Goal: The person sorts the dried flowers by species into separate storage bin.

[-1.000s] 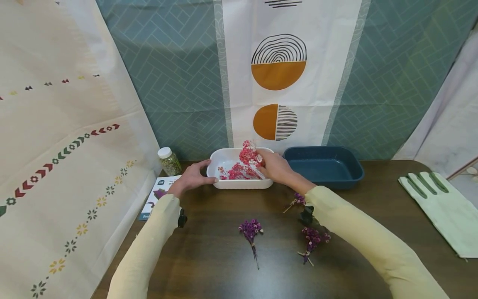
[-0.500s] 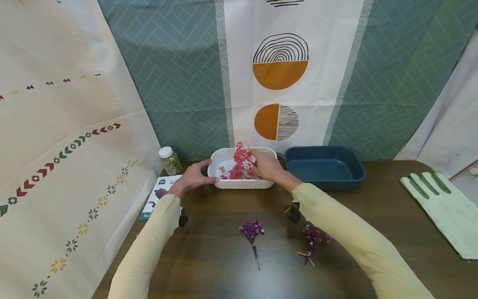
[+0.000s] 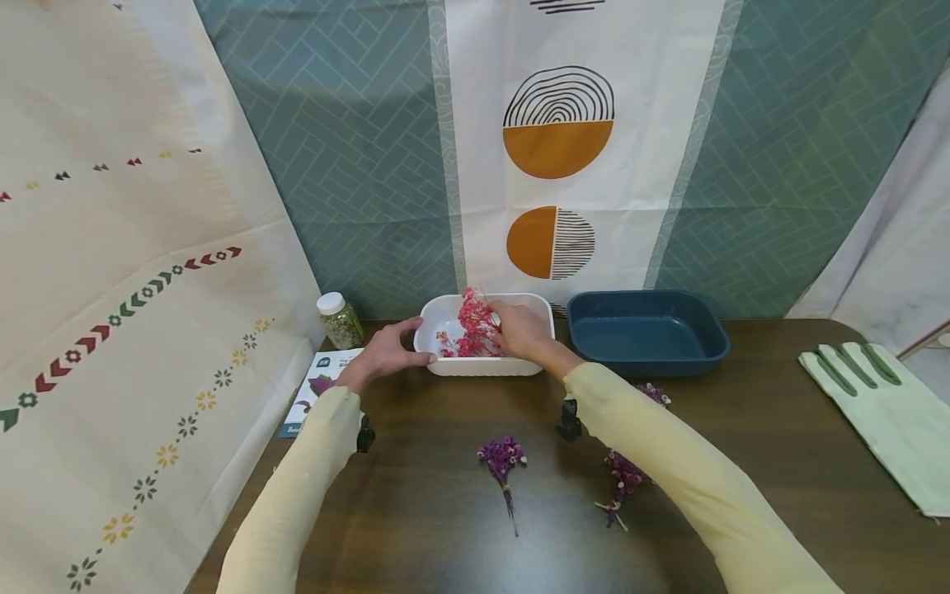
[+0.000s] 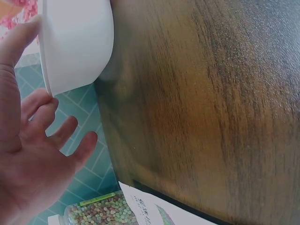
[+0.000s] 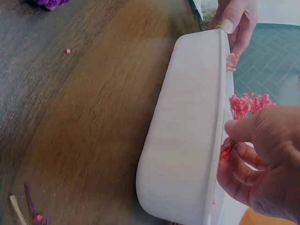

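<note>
A white tray stands against the patterned cloth. My left hand holds its left end, with the thumb on the rim and the first fingers at the far corner; the other fingers are off it in the left wrist view. My right hand pinches the stems of a bunch of pink dried flowers between thumb and fingers, just over the tray's rim. More pink flowers lie inside the tray. Purple dried flower bunches lie on the table, partly covered by the right sleeve at the right.
A dark blue tray stands right of the white one. At the left are a white-capped jar of small pellets and a printed packet. A pale green cloth or glove lies at the right edge of the brown table.
My right hand has moved left and slightly down with the pink flowers, bringing them lower into the white tray. My left hand keeps its place on the tray.
</note>
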The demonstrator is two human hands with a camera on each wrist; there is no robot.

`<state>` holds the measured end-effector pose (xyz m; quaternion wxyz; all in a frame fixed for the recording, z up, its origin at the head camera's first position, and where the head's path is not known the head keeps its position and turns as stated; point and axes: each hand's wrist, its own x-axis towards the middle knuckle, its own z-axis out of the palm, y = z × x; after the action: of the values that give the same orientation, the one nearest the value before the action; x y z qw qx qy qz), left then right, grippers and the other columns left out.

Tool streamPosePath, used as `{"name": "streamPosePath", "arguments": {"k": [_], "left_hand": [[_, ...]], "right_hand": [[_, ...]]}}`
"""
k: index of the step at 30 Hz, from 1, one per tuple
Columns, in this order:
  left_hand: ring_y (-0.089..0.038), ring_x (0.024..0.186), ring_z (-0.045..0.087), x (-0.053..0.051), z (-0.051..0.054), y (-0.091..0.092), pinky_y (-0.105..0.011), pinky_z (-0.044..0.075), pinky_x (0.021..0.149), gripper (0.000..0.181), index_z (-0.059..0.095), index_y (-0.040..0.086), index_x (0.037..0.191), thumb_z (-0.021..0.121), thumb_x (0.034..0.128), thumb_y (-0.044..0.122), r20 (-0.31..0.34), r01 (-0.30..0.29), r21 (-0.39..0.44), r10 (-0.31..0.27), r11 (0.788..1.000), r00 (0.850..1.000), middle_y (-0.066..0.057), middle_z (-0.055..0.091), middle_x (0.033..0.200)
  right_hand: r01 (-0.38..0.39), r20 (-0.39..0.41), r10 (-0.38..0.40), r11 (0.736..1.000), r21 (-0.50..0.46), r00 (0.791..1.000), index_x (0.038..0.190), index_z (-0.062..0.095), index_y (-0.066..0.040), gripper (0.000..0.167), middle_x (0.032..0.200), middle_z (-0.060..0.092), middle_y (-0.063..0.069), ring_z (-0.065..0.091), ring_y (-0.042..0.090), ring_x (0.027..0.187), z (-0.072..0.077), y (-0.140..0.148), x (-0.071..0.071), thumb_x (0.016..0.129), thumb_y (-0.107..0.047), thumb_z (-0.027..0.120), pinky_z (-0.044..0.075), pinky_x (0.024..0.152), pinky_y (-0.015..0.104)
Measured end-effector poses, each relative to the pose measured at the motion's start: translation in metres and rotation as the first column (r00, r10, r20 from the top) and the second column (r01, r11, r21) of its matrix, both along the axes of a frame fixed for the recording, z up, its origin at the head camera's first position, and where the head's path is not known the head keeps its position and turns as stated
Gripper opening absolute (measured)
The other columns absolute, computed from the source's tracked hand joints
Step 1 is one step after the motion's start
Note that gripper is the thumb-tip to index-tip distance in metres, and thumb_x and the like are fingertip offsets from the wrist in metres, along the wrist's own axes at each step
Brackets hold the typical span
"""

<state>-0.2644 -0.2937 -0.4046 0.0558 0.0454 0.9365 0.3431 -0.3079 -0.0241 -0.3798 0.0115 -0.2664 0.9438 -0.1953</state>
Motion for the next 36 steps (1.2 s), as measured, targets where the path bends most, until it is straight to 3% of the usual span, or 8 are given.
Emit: {"name": "streamPosePath", "arguments": {"k": [11, 19, 28, 36], "left_hand": [[-0.038, 0.138, 0.04, 0.001, 0.0, 0.0, -0.058, 0.033, 0.11, 0.089, 0.04, 0.004, 0.152, 0.08, 0.082, 0.04, -0.025, 0.019, -0.008, -0.019, 1.0, 1.0, -0.02, 0.043, 0.151], [-0.039, 0.138, 0.039, 0.0, 0.0, 0.0, -0.059, 0.033, 0.11, 0.089, 0.04, 0.005, 0.153, 0.081, 0.0816, 0.039, -0.022, 0.014, 0.007, -0.014, 1.0, 1.0, -0.02, 0.043, 0.152], [-0.039, 0.137, 0.041, -0.001, -0.001, 0.0, -0.06, 0.035, 0.108, 0.089, 0.04, 0.005, 0.152, 0.081, 0.0803, 0.039, -0.018, 0.011, 0.0, -0.011, 1.0, 1.0, -0.02, 0.044, 0.151], [-0.038, 0.137, 0.04, 0.0, -0.001, 0.0, -0.059, 0.035, 0.109, 0.088, 0.041, 0.007, 0.152, 0.082, 0.0805, 0.038, -0.013, 0.0, -0.006, 0.0, 1.0, 1.0, -0.018, 0.043, 0.151]], "right_hand": [[0.01, 0.003, -0.01, 1.0, 0.012, 1.0, 0.14, 0.053, -0.007, 0.05, 0.12, 0.067, 0.012, 0.064, 0.027, 0.099, -0.006, -0.01, -0.002, 0.094, -0.013, 0.069, 0.054, 0.089, 0.046], [0.006, 0.055, -0.005, 1.0, -0.016, 0.998, 0.141, 0.052, -0.006, 0.051, 0.13, 0.064, 0.015, 0.063, 0.029, 0.108, -0.009, -0.012, -0.005, 0.094, -0.013, 0.07, 0.051, 0.097, 0.045], [0.004, 0.071, -0.002, 0.999, -0.036, 0.997, 0.143, 0.051, -0.006, 0.055, 0.123, 0.066, 0.015, 0.063, 0.027, 0.099, -0.013, -0.011, -0.005, 0.093, -0.013, 0.072, 0.052, 0.095, 0.045], [0.011, -0.031, -0.011, 1.0, -0.006, 0.999, 0.139, 0.057, -0.007, 0.048, 0.099, 0.068, 0.009, 0.061, 0.023, 0.087, -0.009, -0.002, -0.009, 0.093, -0.011, 0.068, 0.055, 0.082, 0.038]]}}
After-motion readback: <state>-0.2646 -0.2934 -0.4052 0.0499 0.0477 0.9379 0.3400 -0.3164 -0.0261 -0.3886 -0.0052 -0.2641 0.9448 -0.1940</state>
